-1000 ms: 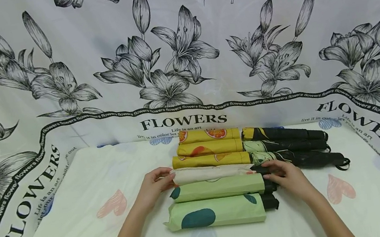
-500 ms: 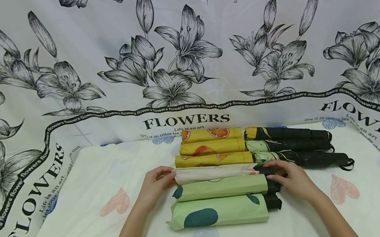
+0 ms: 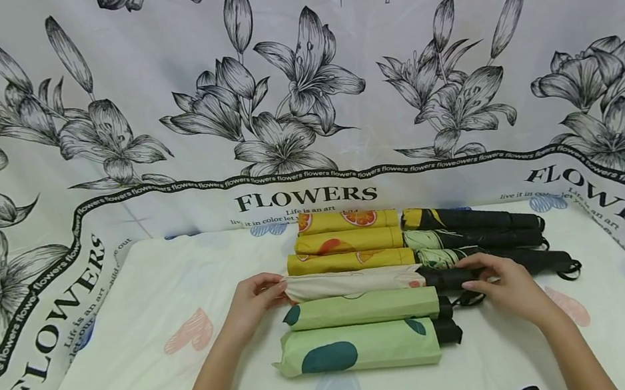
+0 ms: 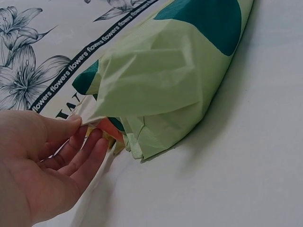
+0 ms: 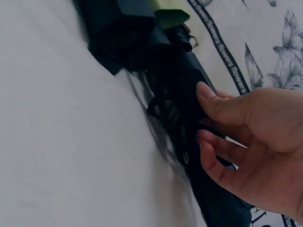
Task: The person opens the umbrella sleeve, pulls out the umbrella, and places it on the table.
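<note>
A cream-white fabric sleeve (image 3: 356, 281) lies across the row on the bed, a folded umbrella (image 3: 448, 279) with a black end sticking out of its right side. At the sleeve's left end, my left hand (image 3: 255, 305) pinches the fabric between thumb and fingers; in the left wrist view the hand (image 4: 52, 163) partly hides that end. My right hand (image 3: 504, 284) holds the umbrella's black end, thumb on one side and fingers on the other, as the right wrist view shows on the dark handle (image 5: 189, 78). A black strap loop (image 3: 469, 298) hangs beside it.
Nearer me lie two green sleeved umbrellas (image 3: 366, 310) with black ends showing. Beyond are several yellow orange-print sleeves (image 3: 352, 260), with black folded umbrellas (image 3: 473, 218) to their right. A flower-print cloth (image 3: 302, 122) hangs behind the heart-print bedding (image 3: 192, 361).
My right hand has moved right with the umbrella's black end, so more of it shows outside the cream sleeve. The left hand keeps its pinch on the sleeve's left end.
</note>
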